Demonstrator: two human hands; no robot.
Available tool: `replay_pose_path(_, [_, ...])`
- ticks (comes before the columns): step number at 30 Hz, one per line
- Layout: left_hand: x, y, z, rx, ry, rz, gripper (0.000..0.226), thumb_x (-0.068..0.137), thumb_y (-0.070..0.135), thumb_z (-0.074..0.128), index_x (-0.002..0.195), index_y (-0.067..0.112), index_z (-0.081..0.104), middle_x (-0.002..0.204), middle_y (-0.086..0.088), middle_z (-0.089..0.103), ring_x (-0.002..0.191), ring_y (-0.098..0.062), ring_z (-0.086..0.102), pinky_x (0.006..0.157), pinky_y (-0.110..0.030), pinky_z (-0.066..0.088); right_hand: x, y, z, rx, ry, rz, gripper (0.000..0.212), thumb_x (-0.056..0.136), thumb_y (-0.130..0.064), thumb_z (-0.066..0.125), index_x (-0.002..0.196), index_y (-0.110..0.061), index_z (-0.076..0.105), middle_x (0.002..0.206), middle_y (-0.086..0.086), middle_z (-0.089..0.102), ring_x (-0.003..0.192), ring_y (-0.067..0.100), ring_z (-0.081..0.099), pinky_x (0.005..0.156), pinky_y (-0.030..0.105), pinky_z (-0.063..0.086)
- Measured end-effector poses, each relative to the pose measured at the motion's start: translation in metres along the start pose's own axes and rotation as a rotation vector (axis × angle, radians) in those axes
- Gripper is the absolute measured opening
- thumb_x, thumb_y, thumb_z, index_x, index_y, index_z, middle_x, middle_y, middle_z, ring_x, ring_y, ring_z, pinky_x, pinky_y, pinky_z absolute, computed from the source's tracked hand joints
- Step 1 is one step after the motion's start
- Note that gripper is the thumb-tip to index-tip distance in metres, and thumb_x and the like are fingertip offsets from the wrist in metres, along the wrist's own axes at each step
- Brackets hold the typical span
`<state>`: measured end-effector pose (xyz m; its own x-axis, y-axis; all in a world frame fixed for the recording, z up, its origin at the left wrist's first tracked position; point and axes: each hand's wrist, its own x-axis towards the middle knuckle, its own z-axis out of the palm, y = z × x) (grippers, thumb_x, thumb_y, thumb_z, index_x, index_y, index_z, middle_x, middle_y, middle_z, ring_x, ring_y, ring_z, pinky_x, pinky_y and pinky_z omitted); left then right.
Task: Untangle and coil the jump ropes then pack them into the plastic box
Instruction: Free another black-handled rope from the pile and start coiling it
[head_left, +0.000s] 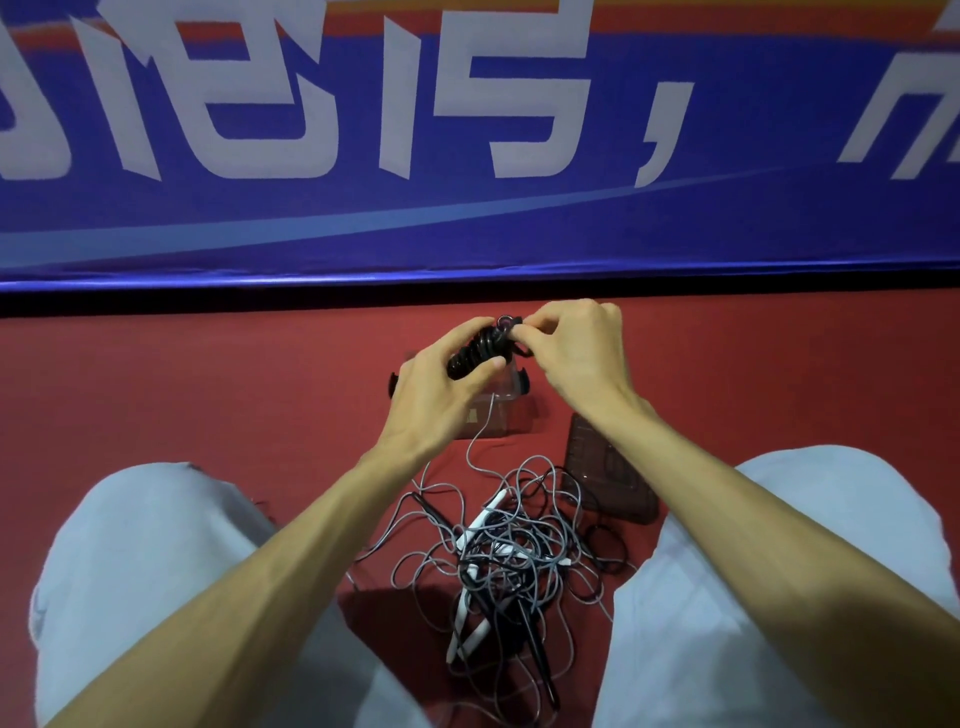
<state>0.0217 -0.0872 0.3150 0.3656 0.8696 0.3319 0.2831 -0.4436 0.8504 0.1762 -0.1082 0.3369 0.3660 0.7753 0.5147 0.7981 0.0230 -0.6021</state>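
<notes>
black coil held above the box, tangle on the floor

sits over a red floor (182, 389), facing a blue banner (467, 218) with large white characters and an orange band along its top. holds both hands up in front, just above the clear plastic box (501, 413), which stands on the floor near the banner's lower edge, a dark clip on each side.

grips a coiled black rope (480, 353) in the left hand (434, 387), fingers and thumb curled round the lower part of the bundle, so that the coil slants up and to the right out of the fist. pinches the upper end of the same coil with the right hand (571, 353), fingertips closed on a small loop there, the two hands close together and joined only by the coil.

lets a thin grey cord (472, 441) trail down from below the left hand, past the box, into the tangle (519, 551) of grey and black ropes lying on the floor between the knees (156, 545), well below both hands and touched by neither. shows white handles (480, 522) and black handles (537, 654) caught up in that heap.

has a dark translucent lid (608, 483) lying flat on the floor just right of the box, partly under the right forearm, its near edge beside the tangle.
</notes>
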Motion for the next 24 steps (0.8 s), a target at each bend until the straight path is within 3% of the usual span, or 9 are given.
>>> replay_pose_path(3, [0.0,0.0,-0.003,0.014,0.012,0.0,0.037,0.091,0.024,0.067,0.126,0.035,0.062,0.101,0.026,0.064,0.083,0.019,0.058,0.066,0.002,0.039,0.001,-0.002,0.0,0.148,0.015,0.094,0.012,0.076,-0.023,0.079,0.084,-0.016,0.074,0.074,-0.004,0.07,0.07,0.01,0.066,0.071,0.023,0.053])
replay_pose_path(5, [0.002,-0.002,-0.006,0.063,0.023,-0.004,0.04,0.089,0.027,0.069,0.127,0.035,0.062,0.109,0.02,0.067,0.094,0.011,0.059,0.078,-0.003,0.042,0.002,-0.002,-0.002,0.21,-0.047,0.11,0.02,0.074,-0.017,0.08,0.092,-0.018,0.072,0.082,-0.006,0.071,0.07,0.009,0.068,0.071,0.019,0.053])
replay_pose_path(8, [0.002,-0.005,-0.009,0.153,0.04,0.016,0.042,0.085,0.033,0.072,0.126,0.039,0.062,0.113,0.014,0.069,0.11,-0.007,0.061,0.1,-0.035,0.047,0.0,-0.002,0.0,0.308,-0.216,0.149,0.027,0.079,-0.003,0.07,0.101,-0.018,0.071,0.097,-0.003,0.071,0.069,0.014,0.072,0.067,0.02,0.057])
replay_pose_path(10, [0.002,-0.006,-0.011,0.231,0.052,0.039,0.045,0.082,0.039,0.069,0.126,0.041,0.061,0.109,0.005,0.071,0.108,-0.018,0.061,0.098,-0.046,0.046,-0.001,-0.004,0.001,0.446,-0.287,0.225,0.027,0.081,0.003,0.061,0.096,-0.017,0.071,0.098,-0.001,0.07,0.079,0.018,0.072,0.065,0.026,0.059])
replay_pose_path(13, [0.004,-0.008,-0.013,0.317,0.037,0.044,0.044,0.083,0.035,0.07,0.126,0.041,0.061,0.1,-0.003,0.069,0.1,-0.024,0.059,0.095,-0.048,0.046,0.001,-0.005,-0.001,0.595,-0.389,0.355,0.016,0.086,-0.001,0.057,0.088,-0.011,0.069,0.095,0.006,0.068,0.088,0.02,0.069,0.067,0.033,0.06])
replay_pose_path(15, [0.006,-0.009,-0.015,0.371,0.012,0.062,0.043,0.082,0.037,0.069,0.124,0.044,0.061,0.097,-0.001,0.068,0.096,-0.023,0.059,0.093,-0.049,0.047,0.004,-0.002,-0.003,0.548,-0.419,0.384,0.008,0.09,-0.012,0.061,0.086,-0.009,0.068,0.095,0.009,0.07,0.089,0.022,0.07,0.072,0.038,0.061])
replay_pose_path(17, [0.006,-0.013,-0.016,0.398,-0.026,0.053,0.043,0.082,0.037,0.069,0.124,0.044,0.061,0.1,0.001,0.07,0.099,-0.022,0.061,0.093,-0.048,0.048,0.009,0.004,-0.006,0.374,-0.381,0.334,0.016,0.092,-0.022,0.063,0.082,-0.01,0.067,0.097,0.008,0.071,0.09,0.023,0.071,0.079,0.042,0.059])
replay_pose_path(20, [0.007,-0.017,-0.017,0.371,-0.054,0.019,0.042,0.081,0.035,0.07,0.122,0.042,0.063,0.108,0.007,0.073,0.106,-0.016,0.064,0.096,-0.044,0.049,0.014,0.008,-0.014,0.068,-0.294,0.19,0.023,0.095,-0.028,0.059,0.088,-0.008,0.068,0.099,0.001,0.068,0.095,0.017,0.064,0.088,0.03,0.048])
replay_pose_path(24, [0.007,-0.011,-0.016,0.376,-0.063,0.068,0.042,0.081,0.036,0.069,0.123,0.043,0.062,0.107,0.009,0.073,0.104,-0.015,0.065,0.094,-0.043,0.05,0.012,0.01,-0.015,0.121,-0.352,0.162,0.019,0.087,-0.044,0.066,0.081,-0.027,0.063,0.094,-0.008,0.067,0.087,0.013,0.064,0.083,0.032,0.051])
